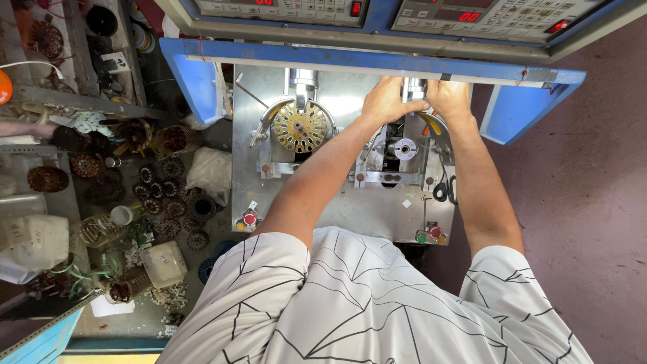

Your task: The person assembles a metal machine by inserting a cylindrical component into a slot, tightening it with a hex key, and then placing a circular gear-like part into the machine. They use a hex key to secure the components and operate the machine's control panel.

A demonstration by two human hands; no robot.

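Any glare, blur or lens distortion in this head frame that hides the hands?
Head view: glare whitens the steel plate beside the left hand; both that and the right hand are sharp; wide-angle bending tilts the blue frame and control panels at the edges; the cluttered bench at the left lies in dimmer light.

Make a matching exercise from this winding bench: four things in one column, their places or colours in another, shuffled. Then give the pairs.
1. hands
2. slotted round core
3. white plastic bag
4. red button

a. left station of the machine
b. up at the right station's spindle
c. machine plate's near right corner
d. cluttered bench left of the machine

Pairs: 1-b, 2-a, 3-d, 4-c
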